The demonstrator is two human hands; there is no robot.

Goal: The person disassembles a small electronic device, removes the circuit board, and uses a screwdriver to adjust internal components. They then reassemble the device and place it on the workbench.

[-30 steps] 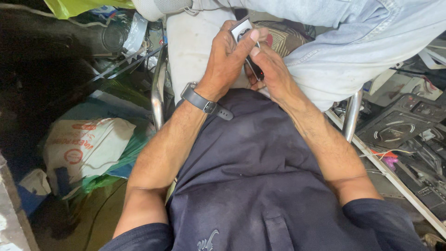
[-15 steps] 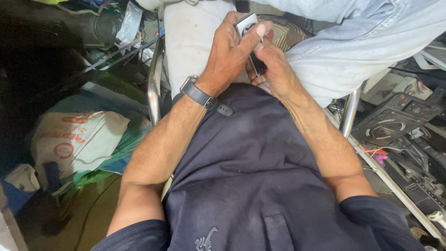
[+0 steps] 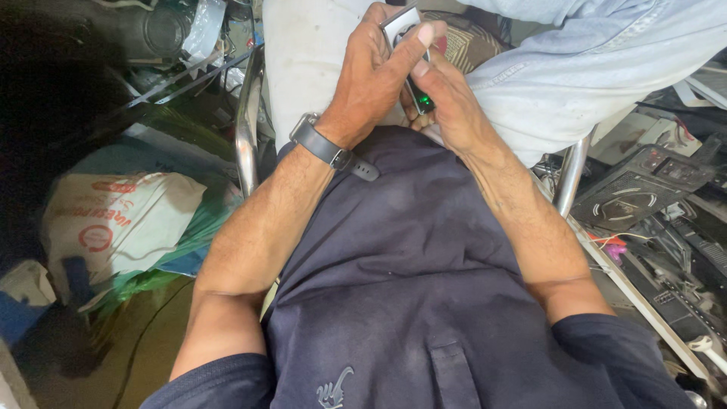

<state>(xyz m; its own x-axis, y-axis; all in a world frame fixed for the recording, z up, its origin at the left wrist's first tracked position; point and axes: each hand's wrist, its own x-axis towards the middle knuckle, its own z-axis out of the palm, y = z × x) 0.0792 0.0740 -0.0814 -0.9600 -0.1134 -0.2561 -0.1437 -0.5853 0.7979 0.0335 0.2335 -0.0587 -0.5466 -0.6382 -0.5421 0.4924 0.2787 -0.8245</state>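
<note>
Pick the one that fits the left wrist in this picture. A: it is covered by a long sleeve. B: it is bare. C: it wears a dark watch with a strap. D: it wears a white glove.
C: a dark watch is strapped round the left wrist, just below the left hand, and the forearm is bare.

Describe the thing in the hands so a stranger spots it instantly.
Follow the forearms up to where the left hand and right hand meet at top centre. Between them sits a small flat gadget, silver-edged with a dark face. It alone shows a tiny green light.
</note>
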